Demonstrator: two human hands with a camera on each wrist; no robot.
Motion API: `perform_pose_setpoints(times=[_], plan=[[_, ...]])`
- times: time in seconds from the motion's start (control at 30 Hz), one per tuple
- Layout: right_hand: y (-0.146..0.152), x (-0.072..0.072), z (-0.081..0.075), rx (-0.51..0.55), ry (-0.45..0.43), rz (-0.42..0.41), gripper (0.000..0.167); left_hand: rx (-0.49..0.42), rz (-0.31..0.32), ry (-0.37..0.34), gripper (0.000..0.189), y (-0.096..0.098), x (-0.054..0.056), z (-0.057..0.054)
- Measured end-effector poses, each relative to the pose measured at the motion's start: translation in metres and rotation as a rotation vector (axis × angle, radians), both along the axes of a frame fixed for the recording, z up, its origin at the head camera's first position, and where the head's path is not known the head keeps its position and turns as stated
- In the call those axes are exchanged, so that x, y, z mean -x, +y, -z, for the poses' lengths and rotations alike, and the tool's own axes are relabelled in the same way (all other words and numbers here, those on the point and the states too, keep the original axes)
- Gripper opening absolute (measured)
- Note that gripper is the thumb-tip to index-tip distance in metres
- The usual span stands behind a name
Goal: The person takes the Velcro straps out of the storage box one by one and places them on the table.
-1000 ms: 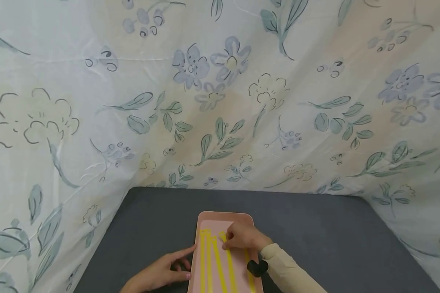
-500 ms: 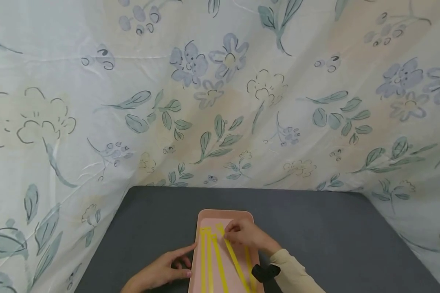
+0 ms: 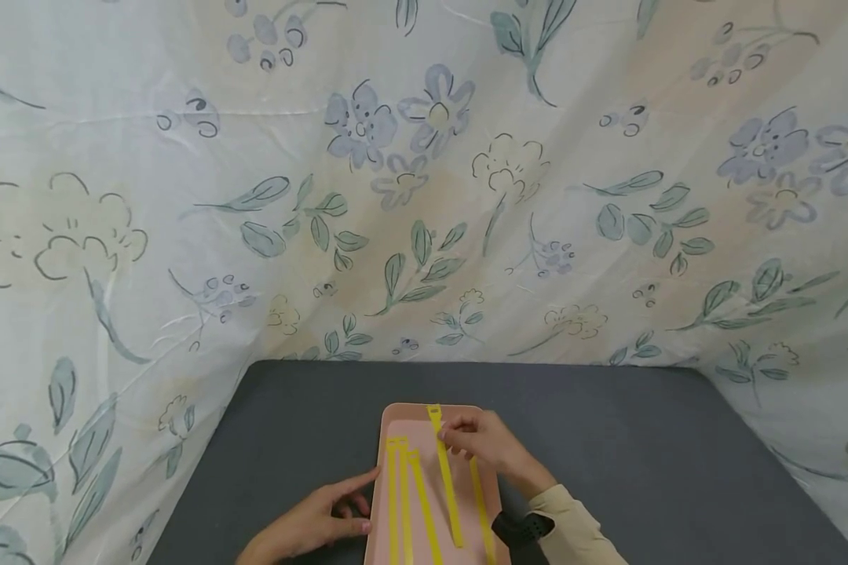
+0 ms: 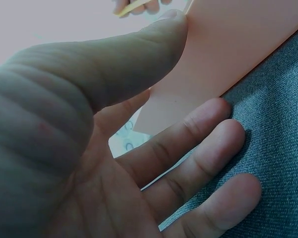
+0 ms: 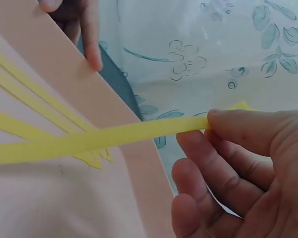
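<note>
My right hand (image 3: 493,446) pinches a yellow cable tie (image 3: 446,475), a flat strap with a slotted head, between thumb and fingers just below its head. In the right wrist view the strap (image 5: 114,135) stretches away from the pinch, above the pink tray (image 5: 74,54). Several more yellow ties (image 3: 424,510) lie lengthwise in the tray (image 3: 404,416), most on its left half and one (image 3: 482,510) on the right. My left hand (image 3: 318,518) is at the tray's left side, its index fingertip and thumb touching the edge, the other fingers loosely bent.
The tray rests on a dark grey cloth-covered table (image 3: 311,424). A floral curtain (image 3: 424,235) rises behind the table and along both sides. A black strap (image 3: 519,527) with a camera sits on the right wrist.
My right hand has lifted one tie off the tray and moved it up and away, so its head now stands over the far rim. The left hand stays at the tray's edge.
</note>
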State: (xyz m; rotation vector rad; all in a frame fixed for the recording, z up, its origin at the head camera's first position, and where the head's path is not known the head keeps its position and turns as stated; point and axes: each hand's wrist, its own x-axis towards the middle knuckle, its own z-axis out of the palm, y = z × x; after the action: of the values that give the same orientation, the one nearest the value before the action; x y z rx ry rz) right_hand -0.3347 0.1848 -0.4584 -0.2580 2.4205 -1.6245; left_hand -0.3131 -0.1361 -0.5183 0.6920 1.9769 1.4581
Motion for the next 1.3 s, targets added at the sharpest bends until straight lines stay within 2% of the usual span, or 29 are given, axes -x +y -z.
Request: perform_pose_setpoints(times=[0.2, 0.33, 0.57, 0.8, 0.9, 1.13, 1.3], plan=[[0.005, 0.003, -0.005, 0.034, -0.047, 0.025, 0.027, -0.003, 0.003, 0.008, 0.075, 0.001, 0.003, 0.0], [0.006, 0.004, -0.011, 0.061, -0.035, 0.046, 0.026, -0.009, 0.018, 0.036, 0.076, 0.001, 0.007, -0.001], [0.006, 0.0, -0.031, 0.091, 0.006, 0.096, 0.029, -0.016, 0.028, 0.049, 0.076, -0.001, 0.007, -0.002], [0.013, -0.001, -0.045, 0.11, 0.023, 0.144, 0.031, 0.002, 0.013, 0.011, 0.077, 0.0, 0.004, -0.001], [0.017, 0.001, -0.052, 0.131, 0.028, 0.174, 0.029, 0.0, 0.013, 0.016, 0.076, 0.0, 0.005, -0.001], [0.026, 0.005, -0.07, 0.149, 0.07, 0.171, 0.032, 0.007, 0.009, 0.04, 0.076, 0.0, 0.005, -0.001], [0.031, 0.003, -0.087, 0.136, 0.053, 0.206, 0.037, 0.003, -0.002, 0.03, 0.076, 0.001, 0.003, 0.001]])
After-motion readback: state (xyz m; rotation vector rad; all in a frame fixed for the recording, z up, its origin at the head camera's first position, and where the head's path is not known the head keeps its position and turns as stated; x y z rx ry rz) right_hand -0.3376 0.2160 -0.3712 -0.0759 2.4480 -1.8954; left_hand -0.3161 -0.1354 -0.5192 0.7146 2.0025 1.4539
